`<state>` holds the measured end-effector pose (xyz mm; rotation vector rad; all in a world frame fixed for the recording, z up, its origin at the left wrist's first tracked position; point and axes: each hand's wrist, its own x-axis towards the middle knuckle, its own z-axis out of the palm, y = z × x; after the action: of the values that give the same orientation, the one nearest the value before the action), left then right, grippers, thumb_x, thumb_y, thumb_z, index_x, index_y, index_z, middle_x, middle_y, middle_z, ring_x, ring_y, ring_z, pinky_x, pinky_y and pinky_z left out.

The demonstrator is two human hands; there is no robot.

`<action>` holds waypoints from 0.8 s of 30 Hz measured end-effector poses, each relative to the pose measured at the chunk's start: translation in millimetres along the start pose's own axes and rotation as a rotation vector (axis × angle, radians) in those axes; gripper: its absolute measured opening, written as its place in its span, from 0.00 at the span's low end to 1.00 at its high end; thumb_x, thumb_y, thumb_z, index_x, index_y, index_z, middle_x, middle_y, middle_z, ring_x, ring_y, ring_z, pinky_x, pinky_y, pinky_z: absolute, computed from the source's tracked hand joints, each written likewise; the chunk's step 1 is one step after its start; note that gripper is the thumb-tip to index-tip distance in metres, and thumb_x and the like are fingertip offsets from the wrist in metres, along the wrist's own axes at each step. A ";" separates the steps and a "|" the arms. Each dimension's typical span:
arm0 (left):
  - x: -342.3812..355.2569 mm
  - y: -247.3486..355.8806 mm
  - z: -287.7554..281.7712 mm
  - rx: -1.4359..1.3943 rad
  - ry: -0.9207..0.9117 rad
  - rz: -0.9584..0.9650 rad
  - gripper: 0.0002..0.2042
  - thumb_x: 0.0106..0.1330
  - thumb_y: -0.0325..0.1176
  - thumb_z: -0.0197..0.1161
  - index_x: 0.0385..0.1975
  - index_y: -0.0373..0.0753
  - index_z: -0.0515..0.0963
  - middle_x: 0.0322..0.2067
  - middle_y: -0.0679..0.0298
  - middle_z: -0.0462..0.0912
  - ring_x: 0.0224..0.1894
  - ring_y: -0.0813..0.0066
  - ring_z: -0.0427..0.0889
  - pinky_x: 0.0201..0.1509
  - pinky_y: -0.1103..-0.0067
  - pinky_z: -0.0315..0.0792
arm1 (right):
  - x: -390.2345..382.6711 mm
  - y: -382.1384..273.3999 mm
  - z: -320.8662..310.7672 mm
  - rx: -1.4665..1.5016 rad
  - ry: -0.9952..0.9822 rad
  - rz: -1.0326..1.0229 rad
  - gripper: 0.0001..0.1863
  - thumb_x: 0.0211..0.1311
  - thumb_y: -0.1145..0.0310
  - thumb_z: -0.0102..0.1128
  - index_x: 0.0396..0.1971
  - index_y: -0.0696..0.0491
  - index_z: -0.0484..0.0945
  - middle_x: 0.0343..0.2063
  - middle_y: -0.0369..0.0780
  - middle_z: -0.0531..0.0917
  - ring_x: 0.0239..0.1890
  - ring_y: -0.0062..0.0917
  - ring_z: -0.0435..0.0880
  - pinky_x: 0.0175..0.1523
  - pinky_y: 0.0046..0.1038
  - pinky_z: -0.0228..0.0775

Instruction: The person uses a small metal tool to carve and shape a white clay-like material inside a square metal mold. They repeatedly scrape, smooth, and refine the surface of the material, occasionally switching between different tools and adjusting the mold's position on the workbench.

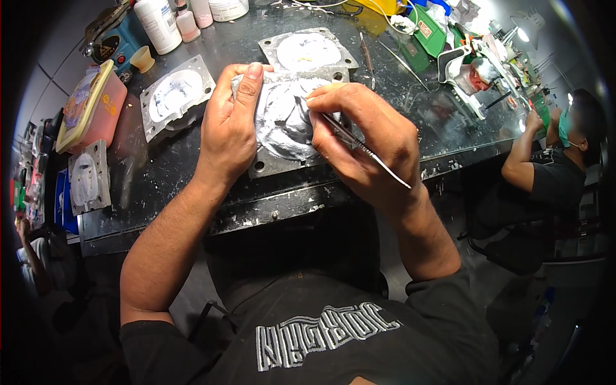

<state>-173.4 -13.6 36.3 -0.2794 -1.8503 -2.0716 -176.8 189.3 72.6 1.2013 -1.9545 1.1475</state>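
Note:
My left hand (230, 122) grips the left side of a square metal flask (262, 154) with corner holes, filled with pale, carved plaster-like material (279, 115). Its thumb rests along the upper left of the piece. My right hand (366, 135) is closed on a thin metal hand tool (385, 165), its long shaft slanting to the lower right. My right fingertips are at the middle of the piece, by a darker hollow; the tool's working tip is hard to make out there.
Similar flasks lie behind (308, 48), left (173, 93) and far left (90, 176) on the dark bench (147, 212). Around are a pink tub (96, 115), bottles (157, 22), metal instruments (401, 64) and a green box (427, 32). A co-worker (552, 167) sits at right, another person (32, 256) at far left.

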 end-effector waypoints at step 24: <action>-10.5 -1.9 -5.1 0.189 0.053 0.023 0.13 0.87 0.40 0.53 0.54 0.37 0.76 0.34 0.73 0.79 0.30 0.94 0.69 0.32 0.89 0.64 | -1.7 -14.8 19.8 -0.207 0.069 -0.059 0.09 0.65 0.84 0.71 0.43 0.61 0.84 0.41 0.50 0.90 0.45 0.40 0.93 0.51 0.33 0.85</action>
<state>-164.1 -17.2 30.0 -0.1943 -1.9841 -1.8542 -163.4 169.2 67.4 1.0887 -1.9201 0.9193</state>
